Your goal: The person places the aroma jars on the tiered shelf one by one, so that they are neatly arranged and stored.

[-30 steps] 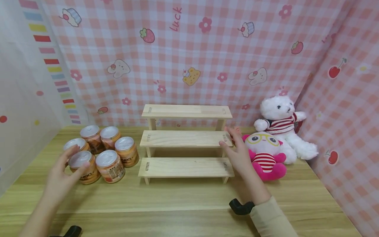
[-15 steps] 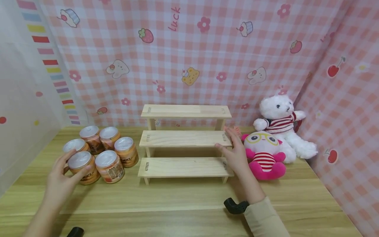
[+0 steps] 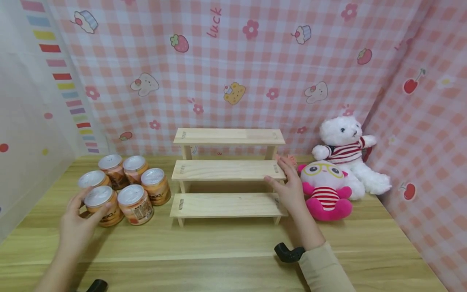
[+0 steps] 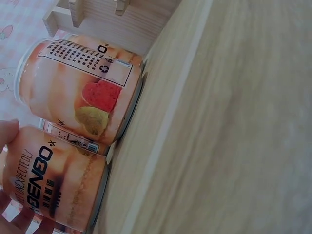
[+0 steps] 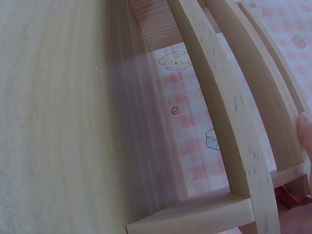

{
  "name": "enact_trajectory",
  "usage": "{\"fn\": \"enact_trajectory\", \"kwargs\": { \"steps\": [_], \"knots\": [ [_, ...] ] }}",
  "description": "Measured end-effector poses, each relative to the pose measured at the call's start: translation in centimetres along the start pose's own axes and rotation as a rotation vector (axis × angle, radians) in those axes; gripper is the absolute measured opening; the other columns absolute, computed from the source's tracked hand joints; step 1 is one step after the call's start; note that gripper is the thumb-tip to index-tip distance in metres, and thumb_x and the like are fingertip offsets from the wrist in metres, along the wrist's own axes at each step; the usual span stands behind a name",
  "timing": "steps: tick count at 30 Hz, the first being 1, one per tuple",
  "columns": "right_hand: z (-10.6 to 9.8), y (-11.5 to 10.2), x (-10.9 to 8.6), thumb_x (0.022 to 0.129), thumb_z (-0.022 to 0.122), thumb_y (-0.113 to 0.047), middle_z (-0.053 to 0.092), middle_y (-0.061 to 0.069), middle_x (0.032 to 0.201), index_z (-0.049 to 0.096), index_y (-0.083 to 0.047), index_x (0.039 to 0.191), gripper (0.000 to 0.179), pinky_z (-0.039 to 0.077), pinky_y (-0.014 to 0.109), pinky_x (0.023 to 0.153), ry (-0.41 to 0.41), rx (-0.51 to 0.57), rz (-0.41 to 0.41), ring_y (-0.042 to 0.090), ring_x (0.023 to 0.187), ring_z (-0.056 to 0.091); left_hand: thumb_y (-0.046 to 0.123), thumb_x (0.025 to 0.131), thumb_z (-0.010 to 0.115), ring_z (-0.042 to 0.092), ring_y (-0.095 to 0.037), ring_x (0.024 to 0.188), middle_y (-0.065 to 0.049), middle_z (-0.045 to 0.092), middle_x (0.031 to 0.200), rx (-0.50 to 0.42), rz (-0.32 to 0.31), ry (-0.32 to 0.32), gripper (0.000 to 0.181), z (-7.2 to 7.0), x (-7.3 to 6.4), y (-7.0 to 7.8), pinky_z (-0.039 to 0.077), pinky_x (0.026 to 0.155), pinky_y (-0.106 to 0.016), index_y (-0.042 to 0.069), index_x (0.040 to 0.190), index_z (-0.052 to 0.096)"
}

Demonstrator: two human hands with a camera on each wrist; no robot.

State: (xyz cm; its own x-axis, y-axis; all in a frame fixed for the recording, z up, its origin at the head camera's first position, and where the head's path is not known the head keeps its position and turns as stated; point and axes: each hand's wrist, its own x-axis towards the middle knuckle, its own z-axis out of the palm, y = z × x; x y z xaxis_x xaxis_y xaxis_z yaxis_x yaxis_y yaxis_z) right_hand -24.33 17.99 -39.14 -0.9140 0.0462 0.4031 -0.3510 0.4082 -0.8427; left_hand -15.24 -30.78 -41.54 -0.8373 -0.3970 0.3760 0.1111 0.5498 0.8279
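On the left of the table, my left hand (image 3: 77,223) holds the front-left orange can (image 3: 110,213) by its sides. In the left wrist view, the thumb (image 4: 9,130) lies on one side of this can (image 4: 56,180), with fingers curled on the other. Several similar cans with silver lids (image 3: 136,207) stand close around it. A three-tier wooden shelf (image 3: 228,205) stands in the middle. My right hand (image 3: 292,192) grips the right end of its middle board, thumb at the front edge. In the right wrist view, the thumb (image 5: 305,129) touches the board; the other fingers are partly hidden.
A pink plush toy (image 3: 326,198) with yellow glasses sits right of the shelf. Behind it leans a white teddy bear (image 3: 343,138) in a striped top. Black curved pieces (image 3: 288,253) show near both wrists. A pink checked cloth (image 3: 204,69) hangs behind the table (image 3: 204,259).
My left hand has closed in around the front-left can. My right hand has slid slightly left onto the middle board's end. The cans and shelf look unmoved.
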Motion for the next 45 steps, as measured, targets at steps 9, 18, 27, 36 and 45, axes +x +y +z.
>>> {"fn": "enact_trajectory", "kwargs": {
  "steps": [9,18,27,36,45],
  "knots": [
    [-0.1,-0.1,0.0,0.083,0.077,-0.023,0.033,0.015,0.150,0.038,0.002,0.144,0.077,0.024,0.038,0.111,-0.026,-0.014,0.094,0.026,0.139,0.025,0.010,0.087,0.071,0.042,-0.010,0.112,-0.014,0.040,0.136,0.001,-0.112,0.000,0.070,0.2,-0.1,0.0,0.037,0.080,-0.002,0.002,0.146,0.035],
    [0.0,0.1,0.0,0.082,0.078,-0.022,0.034,0.015,0.149,0.036,0.003,0.144,0.079,0.025,0.038,0.111,-0.016,0.001,0.097,0.026,0.138,0.026,0.003,0.081,0.076,0.047,-0.004,0.108,0.004,0.052,0.127,-0.118,-0.194,0.077,0.063,0.2,0.1,0.4,0.042,0.076,-0.004,0.007,0.138,0.051],
    [0.0,0.0,0.0,0.082,0.078,-0.021,0.034,0.014,0.149,0.037,0.001,0.145,0.078,0.025,0.037,0.111,-0.004,0.001,0.117,0.024,0.138,0.027,0.000,0.077,0.078,0.050,-0.004,0.106,0.005,0.055,0.127,-0.161,-0.201,0.106,0.061,0.0,0.4,0.9,0.043,0.073,-0.004,0.006,0.134,0.056],
    [-0.1,-0.1,0.0,0.081,0.079,-0.021,0.035,0.013,0.149,0.038,0.002,0.144,0.079,0.026,0.035,0.111,-0.002,0.012,0.126,0.023,0.137,0.028,0.001,0.076,0.080,0.057,0.006,0.072,0.005,0.054,0.123,-0.213,-0.269,0.102,0.063,-1.0,0.8,2.6,0.046,0.061,-0.006,0.012,0.134,0.058],
    [-0.1,0.0,0.1,0.081,0.080,-0.021,0.036,0.013,0.148,0.038,0.002,0.144,0.079,0.030,0.035,0.109,-0.001,0.016,0.123,0.023,0.135,0.032,0.000,0.074,0.081,0.058,0.005,0.072,0.008,0.056,0.124,-0.242,-0.250,0.115,0.062,-1.8,1.5,4.5,0.046,0.060,-0.007,0.014,0.131,0.061]
  ]
}}
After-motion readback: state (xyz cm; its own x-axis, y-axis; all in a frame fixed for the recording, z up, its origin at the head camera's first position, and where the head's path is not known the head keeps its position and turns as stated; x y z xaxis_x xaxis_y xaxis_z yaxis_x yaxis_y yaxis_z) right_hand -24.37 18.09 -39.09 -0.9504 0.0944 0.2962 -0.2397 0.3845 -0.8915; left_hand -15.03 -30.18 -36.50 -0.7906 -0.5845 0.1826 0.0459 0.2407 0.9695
